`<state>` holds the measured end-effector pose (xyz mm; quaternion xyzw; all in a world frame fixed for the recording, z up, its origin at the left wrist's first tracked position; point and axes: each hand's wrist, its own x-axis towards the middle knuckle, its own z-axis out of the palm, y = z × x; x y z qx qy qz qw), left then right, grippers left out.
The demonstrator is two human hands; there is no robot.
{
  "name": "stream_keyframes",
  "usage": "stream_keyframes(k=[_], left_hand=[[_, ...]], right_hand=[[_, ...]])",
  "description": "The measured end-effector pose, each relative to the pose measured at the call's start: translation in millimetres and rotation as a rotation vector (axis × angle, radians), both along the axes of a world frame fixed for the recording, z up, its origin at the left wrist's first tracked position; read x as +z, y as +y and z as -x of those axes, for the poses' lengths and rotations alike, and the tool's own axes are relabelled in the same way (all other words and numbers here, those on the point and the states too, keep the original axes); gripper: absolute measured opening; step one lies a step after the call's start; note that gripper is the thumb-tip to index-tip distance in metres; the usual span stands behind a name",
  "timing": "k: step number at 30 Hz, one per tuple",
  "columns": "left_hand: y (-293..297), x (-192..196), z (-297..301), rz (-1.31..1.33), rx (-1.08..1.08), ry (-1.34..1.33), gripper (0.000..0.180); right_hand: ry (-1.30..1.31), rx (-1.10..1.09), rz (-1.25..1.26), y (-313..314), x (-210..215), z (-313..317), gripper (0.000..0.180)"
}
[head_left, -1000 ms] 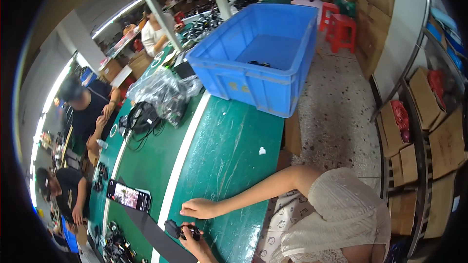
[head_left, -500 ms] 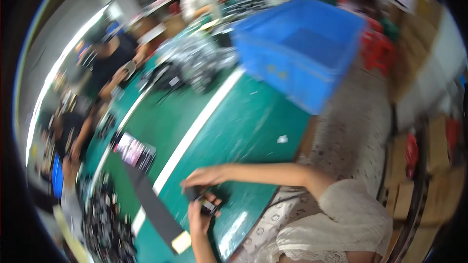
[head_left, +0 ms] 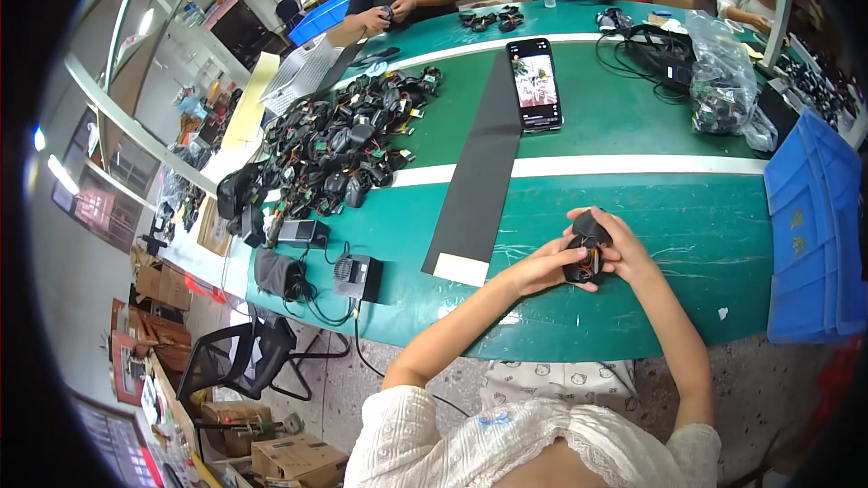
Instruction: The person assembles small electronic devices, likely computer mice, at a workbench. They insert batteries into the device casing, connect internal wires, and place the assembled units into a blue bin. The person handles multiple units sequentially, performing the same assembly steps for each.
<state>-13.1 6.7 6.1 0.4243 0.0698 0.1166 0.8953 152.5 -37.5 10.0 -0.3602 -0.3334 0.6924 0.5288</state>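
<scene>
Item in hand: small black component (head_left: 586, 253), rounded dark shell on top, orange and red wiring showing at its open lower side; held just above the green bench (head_left: 705, 244) near its front edge, right of the long black strip (head_left: 479, 176). Left hand (head_left: 542, 269) closed round the near side of the piece, fingers curled under it; right hand (head_left: 622, 248) wrapped over the far side, thumb pressing on the shell. Step, as judged: fitting or checking the wiring inside the shell, both hands steadying it. Next move would call for a firm pinch from one hand while the other works the wires with its fingertips. Stock nearby: heap of like black parts (head_left: 348, 149) at bench left, well apart; phone (head_left: 537, 83) lying on the strip's far end; blue crate (head_left: 818, 244) at right.
</scene>
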Motion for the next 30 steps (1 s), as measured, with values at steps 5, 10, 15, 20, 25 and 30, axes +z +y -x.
stream_keyframes(k=[5, 10, 15, 20, 25, 30], left_hand=[[0.8, 7.6, -3.9, -0.003, -0.004, 0.041, 0.05], [0.7, 19.3, -4.6, 0.0, -0.001, 0.123, 0.054], [4.4, 17.7, -2.6, 0.004, -0.012, 0.161, 0.049], [6.0, 13.6, -2.0, 0.022, 0.022, 0.203, 0.046], [6.6, 12.5, -4.1, 0.002, -0.017, 0.223, 0.046], [4.8, 11.0, -4.5, -0.03, -0.018, 0.231, 0.045]], right_hand=[[0.044, -0.086, 0.056, 1.7, 3.6, -0.9, 0.043], [0.105, -0.152, 0.089, 5.3, -3.8, 1.0, 0.042], [0.089, -0.235, 0.064, 0.9, 4.2, 6.6, 0.044], [-0.007, -0.369, 0.047, -1.8, 8.5, 4.6, 0.042], [-0.055, -0.539, 0.034, 4.4, -3.7, -0.7, 0.04], [-0.009, -0.549, 0.096, 5.8, -1.6, -7.3, 0.04]])
